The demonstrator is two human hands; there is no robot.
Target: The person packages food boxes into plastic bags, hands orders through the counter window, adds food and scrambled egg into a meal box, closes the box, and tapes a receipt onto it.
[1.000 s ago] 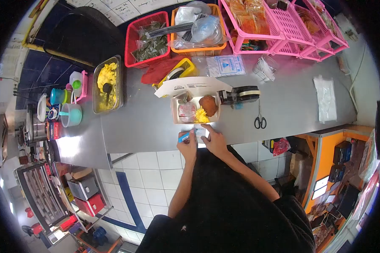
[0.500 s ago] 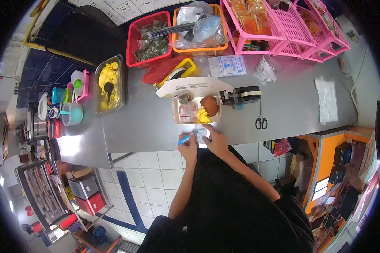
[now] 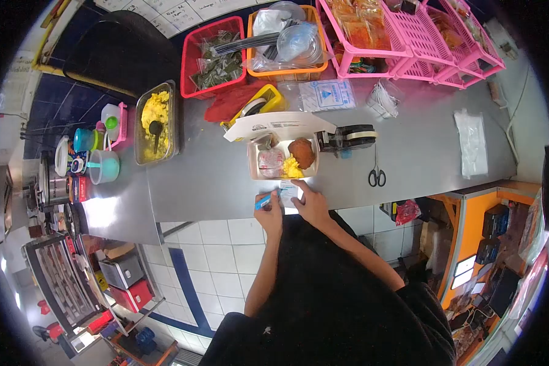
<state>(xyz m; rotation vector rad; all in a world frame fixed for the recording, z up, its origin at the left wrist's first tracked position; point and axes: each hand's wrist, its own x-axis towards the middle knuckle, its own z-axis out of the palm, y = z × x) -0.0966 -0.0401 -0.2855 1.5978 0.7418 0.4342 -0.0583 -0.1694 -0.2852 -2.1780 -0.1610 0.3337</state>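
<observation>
A blue marker (image 3: 263, 202) is gripped in the closed fingers of my left hand (image 3: 270, 218), with its tip over a small printed paper slip (image 3: 288, 191). My right hand (image 3: 315, 207) lies at the slip's right side, thumb and index finger spread on the paper, pressing it against the counter. Just beyond the slip stands an open white food box (image 3: 253, 165), its lid (image 3: 274, 125) tilted back. Inside are a wrapped white bundle (image 3: 271, 163), a brown fried piece (image 3: 301, 154), yellow scrambled egg (image 3: 291, 166) and a small dark packet (image 3: 265, 142).
Black scissors (image 3: 377, 177) and a tape dispenser (image 3: 351, 136) lie right of the box. A tray of yellow egg (image 3: 175, 128) with a black spoon stands left. Red (image 3: 187, 61), orange (image 3: 287, 75) and pink baskets (image 3: 378, 55) line the back. Clear plastic bags (image 3: 471, 143) lie far right.
My left hand and the marker have shifted slightly left, baring more of the slip. My right hand stays in place on the paper.
</observation>
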